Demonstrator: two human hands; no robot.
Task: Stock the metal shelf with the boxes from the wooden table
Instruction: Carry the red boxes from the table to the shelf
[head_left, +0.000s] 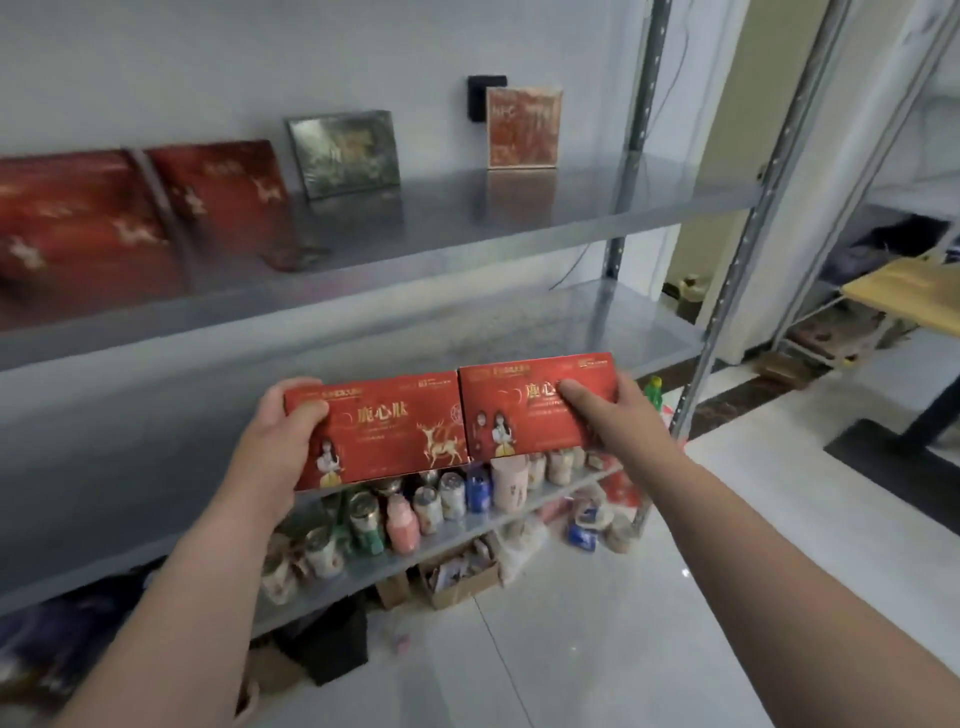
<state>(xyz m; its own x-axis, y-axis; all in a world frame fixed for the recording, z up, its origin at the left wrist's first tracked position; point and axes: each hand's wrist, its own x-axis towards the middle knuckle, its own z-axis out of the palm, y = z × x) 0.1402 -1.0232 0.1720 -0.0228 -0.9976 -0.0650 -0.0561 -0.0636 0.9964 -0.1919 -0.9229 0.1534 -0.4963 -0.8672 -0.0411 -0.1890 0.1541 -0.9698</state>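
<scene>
shelf (467, 234): grey metal, sheen | boxes (384, 431): glossy red card

Metal shelf (519, 228): tier above the held boxes (384, 431) carries 2 red boxes (130, 218) up-left, a dark box (343, 153) straight above, an orange-red box (523, 127) up-right. Tier just below the grip: cans & bottles (415, 509), packed close.

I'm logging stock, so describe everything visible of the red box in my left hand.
This red box is a closed rectangular carton, seemingly glossy card, printed with gold characters, a gold deer and a cartoon figure. It faces the camera, slightly tilted, in front of the metal shelf. The left hand grips its left end, thumb on front; its right edge meets the other red box.
</scene>
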